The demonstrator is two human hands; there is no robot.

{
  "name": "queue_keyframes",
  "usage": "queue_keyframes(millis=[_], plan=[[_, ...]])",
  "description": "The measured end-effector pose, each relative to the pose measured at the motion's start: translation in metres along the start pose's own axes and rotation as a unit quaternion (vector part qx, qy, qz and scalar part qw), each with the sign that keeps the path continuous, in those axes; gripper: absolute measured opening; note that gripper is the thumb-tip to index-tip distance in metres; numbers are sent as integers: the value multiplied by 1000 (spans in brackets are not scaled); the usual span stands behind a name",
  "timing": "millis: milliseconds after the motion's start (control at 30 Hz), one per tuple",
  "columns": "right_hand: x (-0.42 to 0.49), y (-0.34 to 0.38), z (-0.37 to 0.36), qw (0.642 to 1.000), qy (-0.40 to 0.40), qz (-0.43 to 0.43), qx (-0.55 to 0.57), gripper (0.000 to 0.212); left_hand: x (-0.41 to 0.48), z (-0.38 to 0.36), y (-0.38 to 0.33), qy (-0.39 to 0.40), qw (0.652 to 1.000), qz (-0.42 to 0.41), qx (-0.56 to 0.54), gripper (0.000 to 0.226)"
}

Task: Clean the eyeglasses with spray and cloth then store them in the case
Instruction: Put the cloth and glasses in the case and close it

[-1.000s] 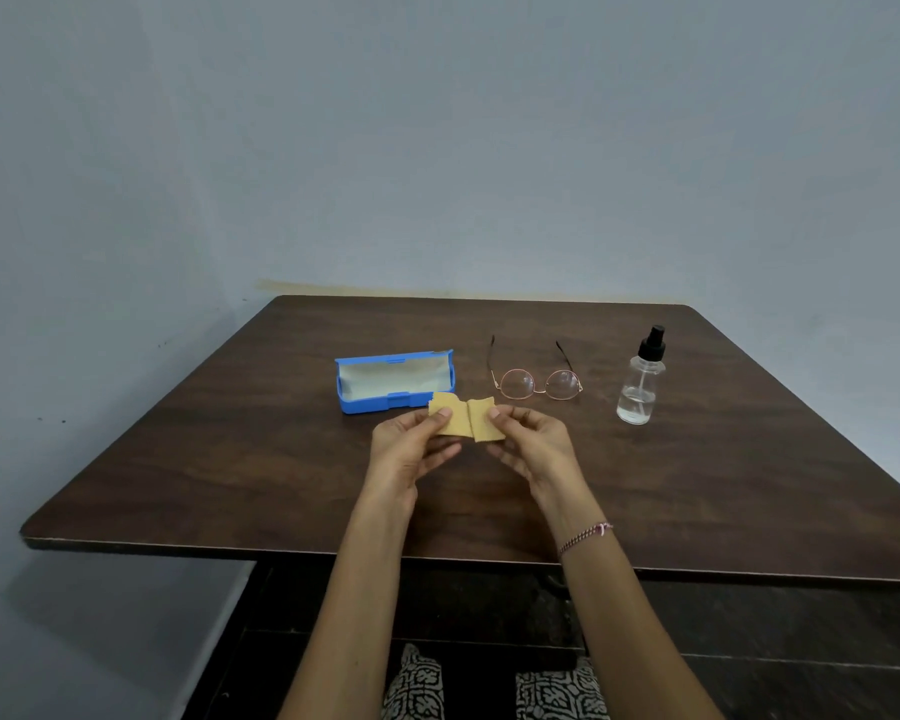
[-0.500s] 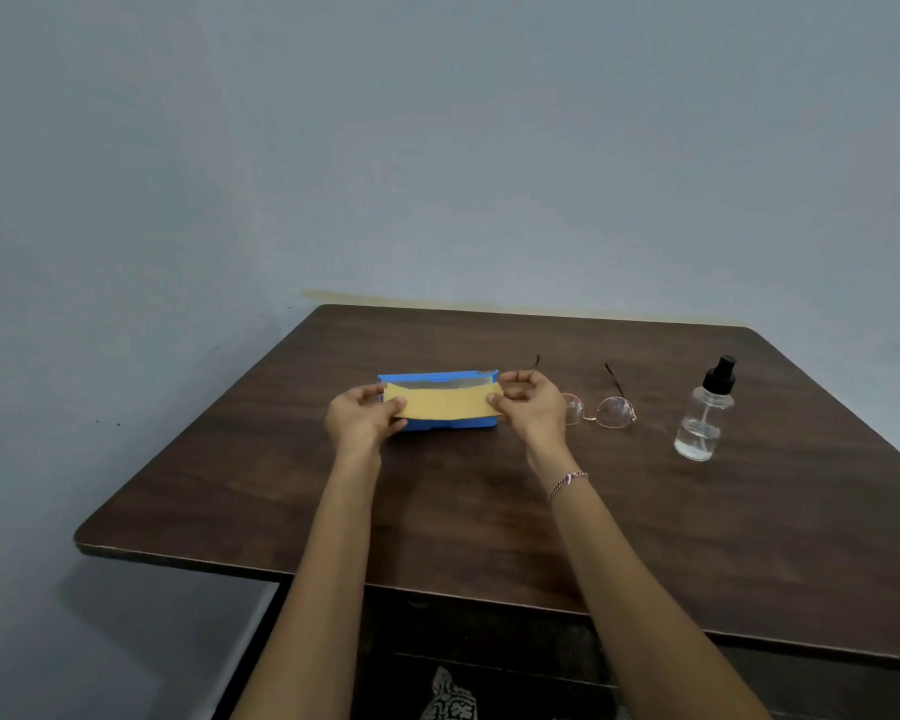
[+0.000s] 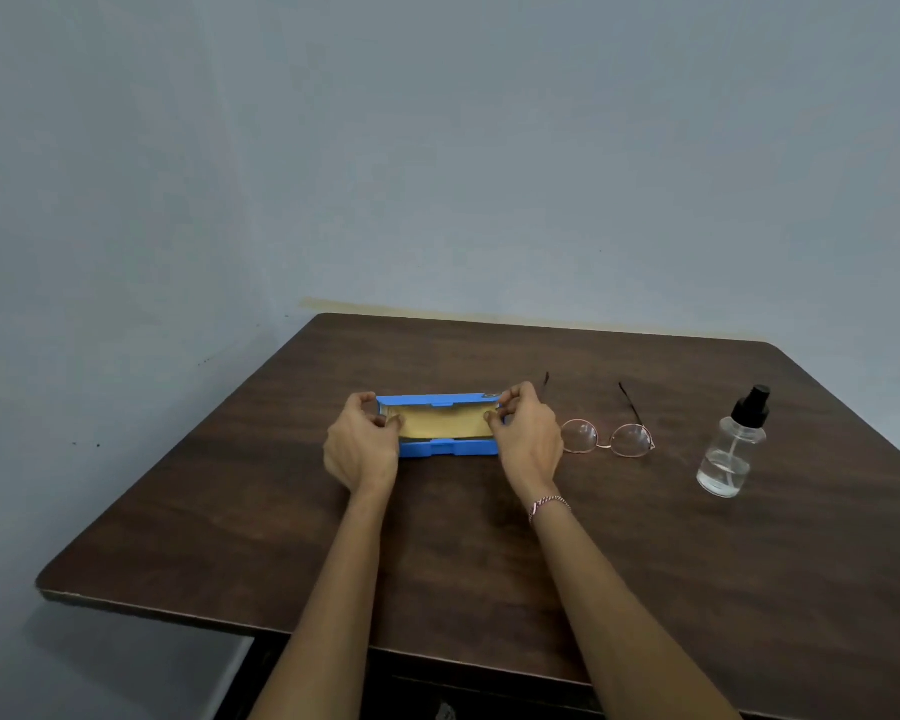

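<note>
The left hand (image 3: 362,444) and right hand (image 3: 526,439) each pinch an end of the cloth (image 3: 445,423) laid in the open case (image 3: 448,449), so storing looks underway, and the eyeglasses (image 3: 606,439), just beyond the right hand, probably need folding next.

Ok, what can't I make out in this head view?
Head view only:
Floor of the case: covered by the cloth.
Cloth ends: behind the left hand and right hand.
Lenses of the glasses, clean or smeared: too small.
Right corner of the table: cut off by the frame edge.
</note>
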State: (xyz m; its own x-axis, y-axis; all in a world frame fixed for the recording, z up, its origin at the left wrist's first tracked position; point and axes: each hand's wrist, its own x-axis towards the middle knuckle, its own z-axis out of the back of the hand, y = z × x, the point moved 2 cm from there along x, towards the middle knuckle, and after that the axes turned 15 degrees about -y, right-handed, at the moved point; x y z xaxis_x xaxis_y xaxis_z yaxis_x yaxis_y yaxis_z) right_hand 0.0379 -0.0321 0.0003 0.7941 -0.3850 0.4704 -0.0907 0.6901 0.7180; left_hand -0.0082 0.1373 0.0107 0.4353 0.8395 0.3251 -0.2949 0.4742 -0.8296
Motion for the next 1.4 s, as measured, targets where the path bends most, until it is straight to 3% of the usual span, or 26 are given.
queue_keyframes(millis=[367,700,1200,1400], plan=[[-4,-4,-4,996,-9,87,-16,27,-3,-13,11,-25,995,-92,-17,51],[-7,-5,1,994,-19,99,31,31,-2,-5,11,-40,996,-63,-49,73],[14,-6,61,986,-106,97,87,13,-35,16,-29,-90,986,-101,-95,49],[30,-38,89,986,-132,93,39,12,-76,-2,-62,-33,980,-135,-146,31]])
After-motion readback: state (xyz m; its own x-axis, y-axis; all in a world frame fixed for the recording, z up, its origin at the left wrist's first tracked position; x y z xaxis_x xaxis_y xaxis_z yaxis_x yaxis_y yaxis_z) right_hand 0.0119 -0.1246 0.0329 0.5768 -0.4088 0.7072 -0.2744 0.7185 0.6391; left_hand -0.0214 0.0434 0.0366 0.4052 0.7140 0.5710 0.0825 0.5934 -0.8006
